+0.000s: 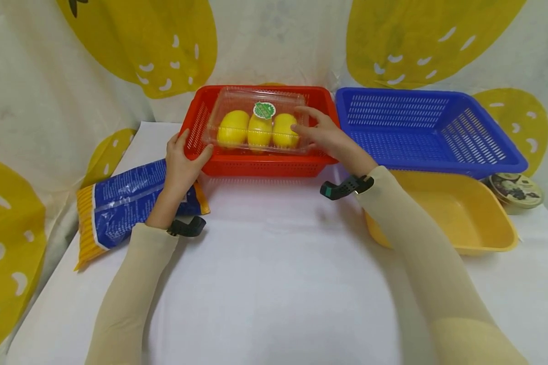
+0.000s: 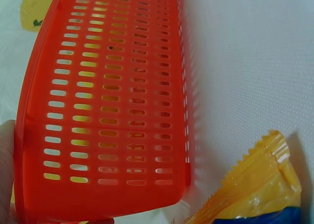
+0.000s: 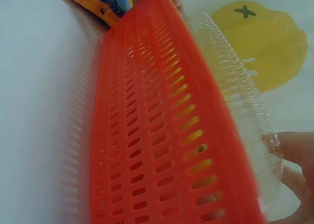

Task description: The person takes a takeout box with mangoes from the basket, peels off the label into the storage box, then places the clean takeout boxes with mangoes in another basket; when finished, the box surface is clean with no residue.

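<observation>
Clear box (image 1: pixel 237 101) is partly in red bskt (image 1: pixel 262 168), R hand (image 1: pixel 323 134) pinching box edge at bskt's R side, L hand (image 1: pixel 181 165) spread wide at bskt's L front corner, hold unclear; box might tip if lifted w/ R only.

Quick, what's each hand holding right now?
Left hand: closed, holding the red basket by its rim.
Right hand: closed, holding the clear box by its end.

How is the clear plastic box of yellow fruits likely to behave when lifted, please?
The clear box would probably flex if squeezed, as its see-through walls look thin. It may feel slippery, since its surface looks smooth and shiny. The yellow fruits inside look rounded, so they might roll and shift its balance if tilted.
</observation>
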`<move>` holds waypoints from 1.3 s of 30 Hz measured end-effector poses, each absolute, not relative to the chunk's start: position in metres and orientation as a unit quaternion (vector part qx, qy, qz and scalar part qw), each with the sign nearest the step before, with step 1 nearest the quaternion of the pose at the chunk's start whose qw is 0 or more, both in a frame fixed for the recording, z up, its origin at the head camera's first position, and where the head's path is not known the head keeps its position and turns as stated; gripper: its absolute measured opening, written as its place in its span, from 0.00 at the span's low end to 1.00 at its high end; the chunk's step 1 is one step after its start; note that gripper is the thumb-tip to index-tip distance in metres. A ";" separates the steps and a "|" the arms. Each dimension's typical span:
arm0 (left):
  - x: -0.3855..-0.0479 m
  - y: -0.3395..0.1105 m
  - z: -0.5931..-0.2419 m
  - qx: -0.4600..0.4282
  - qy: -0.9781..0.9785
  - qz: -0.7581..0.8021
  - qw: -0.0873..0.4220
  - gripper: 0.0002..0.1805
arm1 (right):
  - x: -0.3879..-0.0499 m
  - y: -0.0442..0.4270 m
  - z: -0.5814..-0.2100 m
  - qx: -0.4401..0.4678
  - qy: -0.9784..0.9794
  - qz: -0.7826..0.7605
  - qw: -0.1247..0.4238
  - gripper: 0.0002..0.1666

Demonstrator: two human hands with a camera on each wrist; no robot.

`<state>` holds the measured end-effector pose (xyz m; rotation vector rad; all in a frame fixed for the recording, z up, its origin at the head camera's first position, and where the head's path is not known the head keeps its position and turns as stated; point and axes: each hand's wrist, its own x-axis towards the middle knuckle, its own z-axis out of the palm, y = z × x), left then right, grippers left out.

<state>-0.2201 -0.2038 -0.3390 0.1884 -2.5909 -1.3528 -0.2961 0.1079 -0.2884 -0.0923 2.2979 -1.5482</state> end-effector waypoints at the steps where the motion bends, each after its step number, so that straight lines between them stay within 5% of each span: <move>1: -0.220 -0.204 -0.339 0.065 -0.879 -0.460 0.106 0.45 | -0.295 0.109 -0.287 -0.034 0.814 -0.550 0.183 0.36; 39: -0.219 -0.206 -0.336 0.058 -0.881 -0.460 0.090 0.45 | -0.256 0.136 -0.234 -0.063 0.824 -0.544 0.146 0.34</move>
